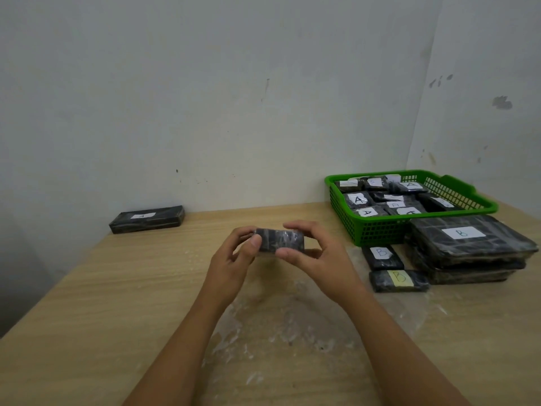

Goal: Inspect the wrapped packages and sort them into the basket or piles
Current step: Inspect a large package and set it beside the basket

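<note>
Both hands, left hand (234, 256) and right hand (316, 253), grip the small package (279, 243) left of the green basket (377, 232); its label faces away, risking missorting.

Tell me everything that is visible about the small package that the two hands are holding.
The small package is a dark, block-shaped item wrapped in shiny clear film. It is held above the wooden table, lying lengthwise between the hands. The left hand pinches its left end and the right hand pinches its right end. No label shows on the side facing the camera.
</note>
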Motion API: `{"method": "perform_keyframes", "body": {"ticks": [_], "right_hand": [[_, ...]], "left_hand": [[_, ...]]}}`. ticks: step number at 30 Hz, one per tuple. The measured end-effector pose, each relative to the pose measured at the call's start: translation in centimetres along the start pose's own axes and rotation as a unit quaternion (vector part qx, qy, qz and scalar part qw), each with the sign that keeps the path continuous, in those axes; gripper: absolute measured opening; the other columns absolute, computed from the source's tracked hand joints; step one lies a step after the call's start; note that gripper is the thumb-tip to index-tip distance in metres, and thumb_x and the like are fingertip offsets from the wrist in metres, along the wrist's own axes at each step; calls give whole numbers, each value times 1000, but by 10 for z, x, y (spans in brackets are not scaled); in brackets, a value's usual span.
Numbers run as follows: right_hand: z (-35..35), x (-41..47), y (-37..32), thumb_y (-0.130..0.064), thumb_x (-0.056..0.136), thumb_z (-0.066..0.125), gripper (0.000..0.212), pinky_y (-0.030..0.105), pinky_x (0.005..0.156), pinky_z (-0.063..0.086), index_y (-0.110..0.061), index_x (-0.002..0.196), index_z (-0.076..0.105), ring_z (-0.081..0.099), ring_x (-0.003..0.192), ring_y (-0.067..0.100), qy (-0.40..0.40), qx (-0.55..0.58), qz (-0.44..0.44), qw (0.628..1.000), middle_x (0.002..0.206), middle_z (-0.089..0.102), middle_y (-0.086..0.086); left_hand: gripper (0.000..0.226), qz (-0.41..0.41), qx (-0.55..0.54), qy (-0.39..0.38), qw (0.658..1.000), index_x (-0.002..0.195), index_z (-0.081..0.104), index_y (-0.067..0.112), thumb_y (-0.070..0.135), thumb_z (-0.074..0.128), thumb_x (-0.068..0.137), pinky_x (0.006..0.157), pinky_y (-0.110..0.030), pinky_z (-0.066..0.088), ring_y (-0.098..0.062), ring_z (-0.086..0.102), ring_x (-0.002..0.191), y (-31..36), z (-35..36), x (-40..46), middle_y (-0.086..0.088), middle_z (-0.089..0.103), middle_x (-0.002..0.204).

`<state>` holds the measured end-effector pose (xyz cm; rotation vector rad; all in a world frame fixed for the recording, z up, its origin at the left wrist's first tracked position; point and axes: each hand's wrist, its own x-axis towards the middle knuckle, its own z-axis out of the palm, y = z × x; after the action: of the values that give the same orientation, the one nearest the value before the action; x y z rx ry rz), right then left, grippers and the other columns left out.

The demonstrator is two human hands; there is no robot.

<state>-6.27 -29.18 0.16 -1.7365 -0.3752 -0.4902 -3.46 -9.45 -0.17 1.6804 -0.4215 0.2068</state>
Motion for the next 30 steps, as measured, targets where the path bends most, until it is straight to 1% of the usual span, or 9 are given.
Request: {"method": "perform_keyframes", "body": {"ticks": [3, 5, 7, 10, 12, 18, 22, 25, 30], "right_hand": [[3, -3, 2, -59, 86, 72, 42, 23, 94, 51, -43, 123, 61, 56, 123, -1, -27, 31, 58, 997, 130, 61, -19], [9, -5, 6, -68, 87, 62, 48, 39, 104, 51, -42, 127, 55, 62, 120, 10, -49, 58, 95, 993, 126, 64, -10], [14, -7, 10, -74, 85, 58, 56, 48, 109, 48, -41, 130, 51, 63, 120, 16, -57, 60, 105, 991, 126, 64, -5], [19, -10, 7, -78, 82, 54, 63, 34, 106, 48, -40, 130, 48, 60, 119, 4, -63, 51, 104, 991, 128, 58, -16], [21, -11, 7, -73, 83, 54, 59, 26, 100, 46, -38, 129, 47, 59, 116, -1, -61, 53, 103, 991, 127, 56, -21], [26, -12, 5, -50, 95, 55, 35, 25, 89, 49, -26, 121, 52, 61, 101, 11, -40, 65, 81, 994, 114, 61, 6], [25, -13, 8, -61, 92, 52, 44, 32, 95, 48, -31, 124, 50, 61, 108, 16, -49, 60, 90, 993, 115, 61, 3], [25, -13, 10, -69, 89, 41, 52, 32, 98, 47, -33, 127, 48, 60, 114, 15, -54, 63, 96, 992, 121, 61, -1], [27, -13, 9, -59, 96, 38, 43, 27, 89, 47, -24, 118, 49, 60, 102, 11, -48, 54, 82, 994, 109, 61, 0]], "left_hand": [[40, -19, -33, -5, 999, 106, 66, 41, 70, 56, 79, 91, -32, 59, -14, 69, 110, 1, 9, -3, 14, 70, 108], [37, -29, -31, -21, 999, 108, 62, 39, 66, 53, 84, 86, -28, 58, -17, 69, 109, 1, 17, -6, 12, 69, 105], [31, -32, -22, -27, 999, 106, 59, 42, 64, 48, 87, 87, -29, 58, -18, 68, 109, 0, 20, -8, 10, 68, 105], [38, -21, 13, -39, 999, 107, 53, 43, 72, 39, 86, 93, -42, 53, -17, 65, 102, -2, 19, -9, 11, 64, 103], [47, -8, 35, -46, 998, 113, 50, 38, 74, 33, 87, 93, -42, 50, -10, 62, 96, 0, 21, -12, 15, 62, 103], [51, -5, 34, -53, 998, 117, 48, 34, 75, 34, 89, 100, -50, 49, -18, 63, 104, 0, 23, -14, 12, 63, 103], [42, -7, 60, -47, 997, 110, 46, 44, 76, 32, 87, 95, -39, 49, -9, 61, 99, 3, 23, -14, 24, 60, 99], [44, -5, 57, -42, 997, 111, 46, 42, 76, 32, 86, 93, -36, 49, -7, 61, 97, 5, 23, -13, 28, 59, 97], [50, -8, 40, -44, 998, 116, 48, 37, 75, 34, 87, 98, -40, 48, -13, 61, 102, 1, 23, -14, 16, 61, 101]]}}
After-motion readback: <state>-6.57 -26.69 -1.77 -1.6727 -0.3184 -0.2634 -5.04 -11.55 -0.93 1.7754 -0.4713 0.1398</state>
